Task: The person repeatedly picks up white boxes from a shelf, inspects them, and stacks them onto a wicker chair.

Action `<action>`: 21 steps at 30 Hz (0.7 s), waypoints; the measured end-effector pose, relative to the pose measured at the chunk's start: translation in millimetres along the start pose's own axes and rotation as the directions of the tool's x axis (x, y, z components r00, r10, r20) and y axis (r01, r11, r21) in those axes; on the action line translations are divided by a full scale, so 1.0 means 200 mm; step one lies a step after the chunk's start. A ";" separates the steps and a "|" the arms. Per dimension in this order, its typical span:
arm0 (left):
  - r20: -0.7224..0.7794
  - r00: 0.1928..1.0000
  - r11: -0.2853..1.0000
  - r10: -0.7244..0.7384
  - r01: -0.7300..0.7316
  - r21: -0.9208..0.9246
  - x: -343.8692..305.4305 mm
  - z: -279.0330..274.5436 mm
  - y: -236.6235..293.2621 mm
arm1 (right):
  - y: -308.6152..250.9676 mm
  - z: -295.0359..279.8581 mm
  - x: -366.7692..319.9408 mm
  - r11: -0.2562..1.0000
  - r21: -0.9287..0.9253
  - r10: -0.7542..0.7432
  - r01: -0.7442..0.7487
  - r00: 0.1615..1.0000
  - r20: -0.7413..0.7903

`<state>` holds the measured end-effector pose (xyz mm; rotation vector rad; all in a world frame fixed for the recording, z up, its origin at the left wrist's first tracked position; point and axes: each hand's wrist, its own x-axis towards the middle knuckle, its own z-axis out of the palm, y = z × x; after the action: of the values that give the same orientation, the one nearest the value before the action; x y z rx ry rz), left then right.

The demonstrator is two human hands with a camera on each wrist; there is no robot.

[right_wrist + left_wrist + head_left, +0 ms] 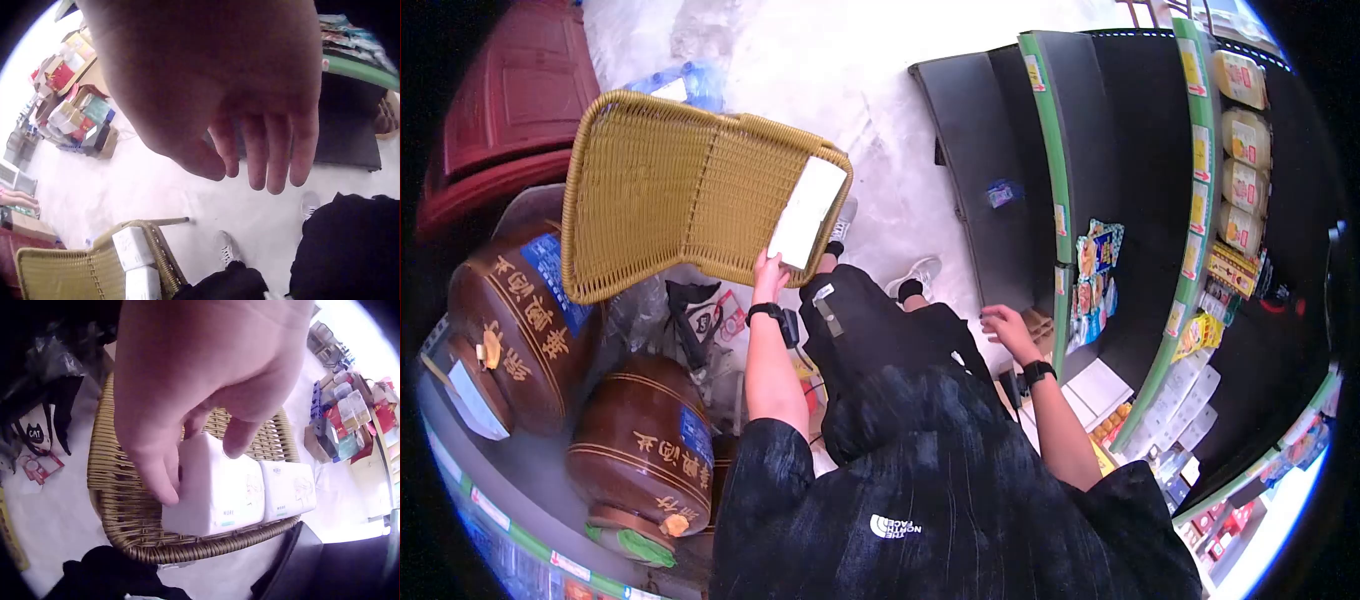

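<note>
Two white packs, apparently of tissues, lie side by side along one edge of a woven wicker chair [635, 190]. My left hand [770, 275] is at the end of this white row in the head view. The left wrist view shows its fingers and thumb gripping the nearer white tissue pack [215, 487] from above. The other tissue pack [289, 489] sits right beside it, untouched by the fingers. My right hand [1008, 332] hangs in the air near the shelves, holding nothing. Its fingers are loosely bent in the right wrist view.
Black shelving with a green-edged shelf [1055, 150] stands on the right, carrying snack bags [1095, 275] and packaged goods. Big brown jars [640, 440] stand to the left. A black bag with a cat print [39, 434] is beside the chair. Stacked boxes [103, 140] stand farther off.
</note>
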<state>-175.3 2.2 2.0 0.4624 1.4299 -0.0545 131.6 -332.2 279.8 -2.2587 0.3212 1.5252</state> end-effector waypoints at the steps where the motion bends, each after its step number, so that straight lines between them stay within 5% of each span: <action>1: 0.028 1.000 0.999 -0.006 0.006 0.033 -0.01 -0.01 0.01 | 0.07 -0.03 -0.03 1.000 0.021 0.011 -0.011 1.000 0.000; 3: -0.085 0.994 0.976 0.061 -0.042 0.214 -0.10 0.02 0.03 | 0.21 -0.09 -0.09 0.997 0.060 0.055 -0.053 0.998 -0.033; 7: -0.062 0.993 0.929 0.103 -0.073 0.363 -0.15 0.00 0.05 | 0.48 -0.18 -0.25 0.980 0.173 0.114 -0.097 0.990 -0.087; 9: 0.121 0.895 0.623 0.430 -0.391 0.678 0.19 -0.17 -0.10 | 0.67 -0.20 -0.33 0.953 0.289 0.131 -0.093 0.985 -0.116; 10: 0.050 0.898 0.635 0.437 -0.348 0.690 0.22 -0.15 -0.12 | 0.76 -0.19 -0.35 0.937 0.327 0.172 -0.120 0.976 -0.135; 11: 0.095 0.934 0.653 0.344 -0.311 0.691 -0.10 0.03 0.06 | 0.86 -0.19 -0.38 0.916 0.375 0.215 -0.141 0.963 -0.162; 13: 0.267 0.933 0.545 0.243 -0.359 0.758 -0.19 0.19 0.19 | 1.05 -0.16 -0.42 0.886 0.444 0.237 -0.133 0.953 -0.188; 14: 0.534 0.781 0.191 0.325 -0.607 0.771 -0.06 0.22 0.21 | 1.11 -0.15 -0.44 0.875 0.469 0.238 -0.120 0.950 -0.201; 15: 0.660 0.721 -0.044 0.211 -0.668 0.743 -0.16 0.35 0.30 | 1.18 -0.15 -0.45 0.864 0.492 0.240 -0.109 0.947 -0.211; 17: 0.413 0.907 0.419 0.080 -0.407 0.812 -0.37 0.69 0.39 | 1.25 -0.16 -0.47 0.823 0.567 0.212 -0.030 0.943 -0.258; 21: 0.618 0.783 0.361 -0.065 -0.559 0.746 -0.57 1.31 0.42 | 1.35 -0.28 -0.42 0.755 0.615 0.115 0.227 0.878 -0.465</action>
<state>79.9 -37.1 152.0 1.4936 0.5584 -0.7181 38.6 -602.4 322.8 -1.9744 0.7844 0.6159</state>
